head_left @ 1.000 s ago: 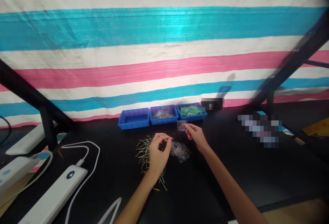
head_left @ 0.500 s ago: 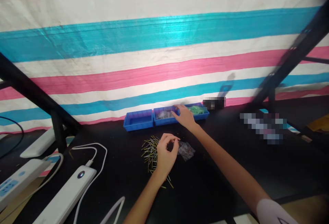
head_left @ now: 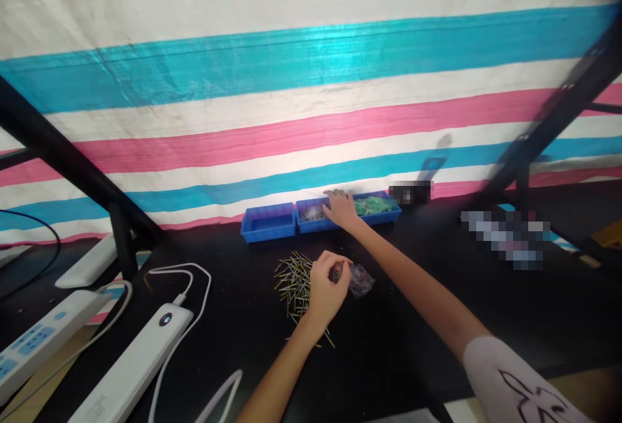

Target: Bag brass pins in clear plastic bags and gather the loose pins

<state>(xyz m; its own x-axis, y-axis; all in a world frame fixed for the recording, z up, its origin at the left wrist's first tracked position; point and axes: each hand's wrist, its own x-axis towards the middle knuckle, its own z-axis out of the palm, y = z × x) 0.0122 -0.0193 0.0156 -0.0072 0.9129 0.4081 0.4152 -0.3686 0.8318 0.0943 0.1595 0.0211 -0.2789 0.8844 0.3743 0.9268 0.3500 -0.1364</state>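
Plastic packets (head_left: 311, 214): in middle bin (head_left: 318, 225), some beside your left hand (head_left: 328, 288) too | right hand (head_left: 341, 208) over bin, left curled, can't tell if either's gripping | tip: go low, 1 at a time

No legible txt; faint mark (head_left: 98, 405) on white device (head_left: 131, 361) & its round display (head_left: 166, 319) unreadable.

The bare right hand (head_left: 341, 210) hovers over a rectangular blue plastic bin (head_left: 311, 227), shiny green packets (head_left: 375, 205) just right of it; thin yellow-and-silver rods (head_left: 294, 280) lie left of the curled left hand (head_left: 326, 288), clear plastic bags (head_left: 362, 282) right.
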